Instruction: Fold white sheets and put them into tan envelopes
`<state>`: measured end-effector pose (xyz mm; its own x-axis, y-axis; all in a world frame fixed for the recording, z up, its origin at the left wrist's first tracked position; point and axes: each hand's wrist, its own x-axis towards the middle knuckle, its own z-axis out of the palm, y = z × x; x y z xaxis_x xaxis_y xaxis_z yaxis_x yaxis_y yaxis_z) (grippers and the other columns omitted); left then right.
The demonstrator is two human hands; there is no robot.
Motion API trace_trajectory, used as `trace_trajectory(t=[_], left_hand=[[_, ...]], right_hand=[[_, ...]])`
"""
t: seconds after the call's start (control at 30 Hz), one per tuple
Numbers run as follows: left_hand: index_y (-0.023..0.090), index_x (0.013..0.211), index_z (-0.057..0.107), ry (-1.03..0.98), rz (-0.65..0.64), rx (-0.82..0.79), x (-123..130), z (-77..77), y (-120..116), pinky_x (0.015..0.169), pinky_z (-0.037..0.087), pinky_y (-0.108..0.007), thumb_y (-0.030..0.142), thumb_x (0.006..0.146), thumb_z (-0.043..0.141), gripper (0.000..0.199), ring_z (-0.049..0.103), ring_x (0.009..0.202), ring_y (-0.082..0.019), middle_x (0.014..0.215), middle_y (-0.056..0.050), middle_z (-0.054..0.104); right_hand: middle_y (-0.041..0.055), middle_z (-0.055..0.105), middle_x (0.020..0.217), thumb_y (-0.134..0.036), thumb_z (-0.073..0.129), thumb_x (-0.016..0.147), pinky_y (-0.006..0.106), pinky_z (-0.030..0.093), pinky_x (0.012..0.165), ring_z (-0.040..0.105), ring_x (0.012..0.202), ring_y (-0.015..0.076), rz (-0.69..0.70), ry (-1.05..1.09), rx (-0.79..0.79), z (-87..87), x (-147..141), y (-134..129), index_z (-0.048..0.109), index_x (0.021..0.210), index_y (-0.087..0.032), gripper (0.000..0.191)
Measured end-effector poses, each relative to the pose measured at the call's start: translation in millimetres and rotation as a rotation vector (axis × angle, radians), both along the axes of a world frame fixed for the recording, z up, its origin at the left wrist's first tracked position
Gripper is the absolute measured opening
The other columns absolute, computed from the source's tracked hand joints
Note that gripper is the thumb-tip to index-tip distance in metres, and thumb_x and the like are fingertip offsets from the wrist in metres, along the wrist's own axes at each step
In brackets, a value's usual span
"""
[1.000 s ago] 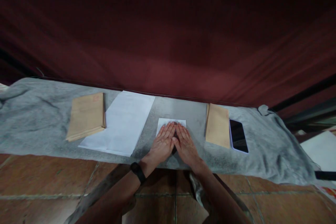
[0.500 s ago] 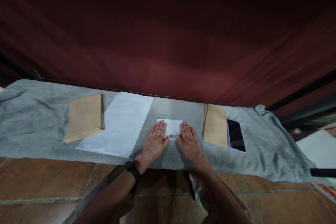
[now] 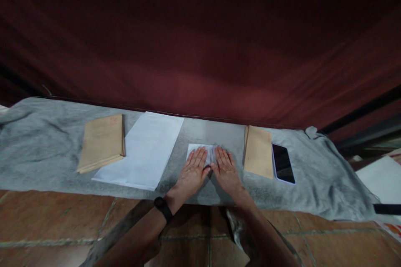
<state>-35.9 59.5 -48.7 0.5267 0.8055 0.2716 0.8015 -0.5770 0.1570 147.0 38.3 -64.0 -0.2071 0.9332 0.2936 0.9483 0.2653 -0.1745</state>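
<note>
A small folded sheet of white paper (image 3: 194, 147) lies on the grey cloth in front of me, partly covered by my hands. My left hand (image 3: 193, 171) rests flat over its left part, fingers stretched out and pointing away from me. Across the right edge lies my right hand (image 3: 226, 170), also flat with its fingers extended. The two thumbs nearly meet at the paper's near side. A dark band (image 3: 163, 208) circles my left wrist.
Large white sheets (image 3: 147, 150) lie to the left, partly under a stack of brown envelopes (image 3: 102, 142). More brown envelopes (image 3: 258, 152) sit at the right beside a phone (image 3: 282, 162). Grey cloth (image 3: 37, 146) covers the bench; a dark red curtain (image 3: 200, 50) hangs behind.
My left hand has slid right over the paper, closer to my right hand, which stays at the right edge. Less of the paper shows between them, and it looks creased there.
</note>
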Motion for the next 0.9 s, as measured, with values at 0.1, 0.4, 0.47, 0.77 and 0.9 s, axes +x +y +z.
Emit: trace_trajectory(t=[0.1, 0.4, 0.47, 0.77, 0.9], left_hand=[[0.008, 0.157, 0.034, 0.014, -0.123, -0.047, 7.7, -0.9, -6.5, 0.128, 0.024, -0.046, 0.036, 0.104, 0.040, 0.061, 0.030, 0.154, -0.024, 0.162, -0.016, 0.039], [0.011, 0.151, 0.045, 0.056, -0.131, -0.100, -8.8, -6.0, 10.6, 0.124, 0.031, -0.047, 0.038, 0.104, 0.044, 0.055, 0.039, 0.150, -0.026, 0.159, -0.016, 0.045], [0.012, 0.149, 0.049, 0.079, -0.145, -0.109, -16.5, -1.0, 15.3, 0.122, 0.035, -0.044, 0.032, 0.103, 0.045, 0.050, 0.044, 0.147, -0.025, 0.157, -0.015, 0.048], [0.018, 0.140, 0.057, 0.173, -0.166, -0.146, -36.0, 25.0, 15.3, 0.120, 0.035, -0.040, 0.012, 0.095, 0.042, 0.048, 0.051, 0.142, -0.021, 0.153, -0.012, 0.054], [0.019, 0.141, 0.057, 0.173, -0.193, -0.146, -40.2, 25.9, 17.1, 0.120, 0.035, -0.040, 0.005, 0.089, 0.044, 0.055, 0.049, 0.144, -0.019, 0.155, -0.010, 0.052]], right_hand=[[0.0120, 0.035, 0.165, -0.032, 0.028, 0.109, 0.051, 0.028, 0.125, 0.031, 0.154, 0.0238, 0.069, -0.007, -0.081, 2.2, -3.2, 2.2, 0.032, 0.160, -0.014, 0.054], [0.0135, 0.033, 0.165, -0.039, 0.030, 0.109, 0.049, 0.024, 0.126, 0.031, 0.154, 0.0253, -0.055, -0.031, -0.153, 5.3, 1.1, 16.1, 0.035, 0.159, -0.011, 0.057], [0.0118, 0.033, 0.165, -0.040, 0.030, 0.109, 0.049, 0.025, 0.126, 0.032, 0.154, 0.0245, -0.061, -0.007, -0.178, 7.8, 4.4, 19.1, 0.035, 0.159, -0.013, 0.057], [0.0079, 0.046, 0.160, -0.013, 0.036, 0.097, 0.045, 0.031, 0.126, 0.041, 0.149, 0.0187, 0.108, 0.195, -0.241, 14.5, 37.5, 30.3, 0.051, 0.150, -0.018, 0.055], [0.0074, 0.046, 0.160, -0.003, 0.041, 0.083, 0.046, 0.030, 0.127, 0.041, 0.149, 0.0191, 0.142, 0.258, -0.266, 13.2, 46.2, 31.0, 0.053, 0.149, -0.019, 0.069]])
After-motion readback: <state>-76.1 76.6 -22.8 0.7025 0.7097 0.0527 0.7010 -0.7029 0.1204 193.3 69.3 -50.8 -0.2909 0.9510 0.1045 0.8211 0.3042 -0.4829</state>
